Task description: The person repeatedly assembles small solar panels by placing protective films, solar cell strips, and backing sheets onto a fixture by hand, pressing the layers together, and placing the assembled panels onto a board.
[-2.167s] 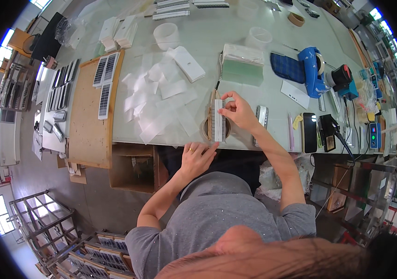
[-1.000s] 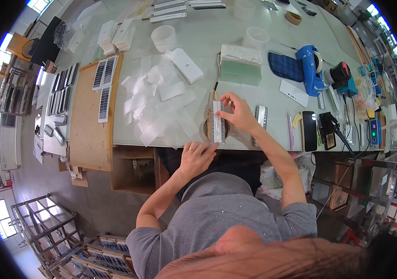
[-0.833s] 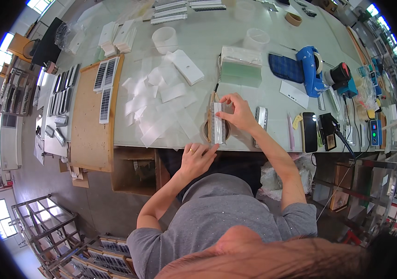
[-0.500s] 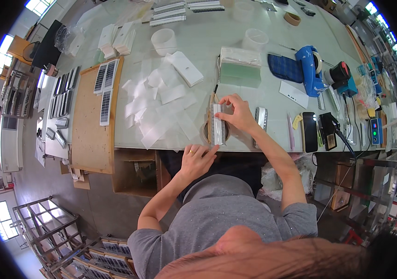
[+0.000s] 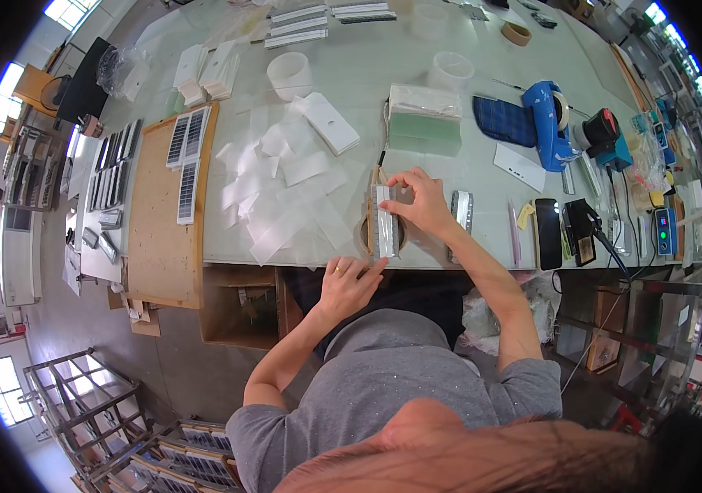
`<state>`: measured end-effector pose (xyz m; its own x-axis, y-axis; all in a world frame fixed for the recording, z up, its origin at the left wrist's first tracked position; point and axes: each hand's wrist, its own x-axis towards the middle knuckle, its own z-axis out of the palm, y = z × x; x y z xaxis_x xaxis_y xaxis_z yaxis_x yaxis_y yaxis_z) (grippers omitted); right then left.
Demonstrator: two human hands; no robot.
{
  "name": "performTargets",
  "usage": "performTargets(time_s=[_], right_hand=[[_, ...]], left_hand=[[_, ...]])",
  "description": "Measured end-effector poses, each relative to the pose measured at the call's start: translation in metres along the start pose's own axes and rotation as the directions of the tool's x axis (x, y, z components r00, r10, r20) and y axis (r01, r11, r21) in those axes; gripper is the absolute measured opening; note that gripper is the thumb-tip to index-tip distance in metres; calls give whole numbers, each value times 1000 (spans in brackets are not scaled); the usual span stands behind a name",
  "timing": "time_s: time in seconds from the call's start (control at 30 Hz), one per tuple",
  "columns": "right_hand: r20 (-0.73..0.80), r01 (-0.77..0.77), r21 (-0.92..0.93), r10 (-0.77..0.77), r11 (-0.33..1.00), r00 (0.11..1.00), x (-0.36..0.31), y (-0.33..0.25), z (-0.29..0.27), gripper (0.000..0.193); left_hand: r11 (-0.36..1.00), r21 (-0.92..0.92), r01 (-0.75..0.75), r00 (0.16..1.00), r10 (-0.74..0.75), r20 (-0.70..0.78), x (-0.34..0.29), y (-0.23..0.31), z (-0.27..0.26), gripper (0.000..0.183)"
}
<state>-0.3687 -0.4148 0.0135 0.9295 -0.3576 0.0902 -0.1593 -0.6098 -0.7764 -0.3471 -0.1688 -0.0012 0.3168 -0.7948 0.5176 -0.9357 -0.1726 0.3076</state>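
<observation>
A narrow silver-and-white strip [image 5: 385,234] with fine dark marks along its edge lies lengthwise near the front edge of the table. Beneath it shows part of a brown ring-shaped thing. My right hand [image 5: 421,201] is at the strip's far half, thumb and index finger curved in a pinch on it. At the near end my left hand [image 5: 349,283] rests by the table edge, its index finger stretched out to the strip's corner and the other fingers loosely bent, holding nothing. A similar strip [image 5: 461,214] lies to the right, partly behind my right wrist.
Translucent white sheets [image 5: 281,185] lie heaped on the left, below a stack of white cards [image 5: 326,122]. A pale green block [image 5: 425,131] stands ahead. On the right are a black phone [image 5: 547,234], a blue tape dispenser [image 5: 550,123] and cables. A wooden board [image 5: 158,246] overhangs the left edge.
</observation>
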Motion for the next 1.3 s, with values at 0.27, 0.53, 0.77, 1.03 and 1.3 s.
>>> performTargets(time_s=[0.27, 0.53, 0.77, 1.03, 1.3], right_hand=[[-46, 57, -81, -60, 995, 997, -1, 1, 3, 38], [-20, 92, -115, -95, 989, 995, 2, -4, -1, 33], [42, 88, -124, -83, 988, 996, 3, -1, 3, 28], [34, 132, -134, -129, 982, 991, 4, -7, 1, 26], [105, -192, 752, 172, 631, 979, -2, -20, -10, 16]], left_hand=[[1000, 5, -11, 1000, 11, 8, -1, -2, 1, 44], [975, -10, 220, 971, -220, -96, 102, -96, 5, 19], [920, -42, 390, 900, -371, 230, 164, -194, 30, 35], [507, -357, 785, 617, -697, 367, 170, -205, 12, 29], [939, -248, -240, 965, 202, -167, 70, -55, -12, 19]])
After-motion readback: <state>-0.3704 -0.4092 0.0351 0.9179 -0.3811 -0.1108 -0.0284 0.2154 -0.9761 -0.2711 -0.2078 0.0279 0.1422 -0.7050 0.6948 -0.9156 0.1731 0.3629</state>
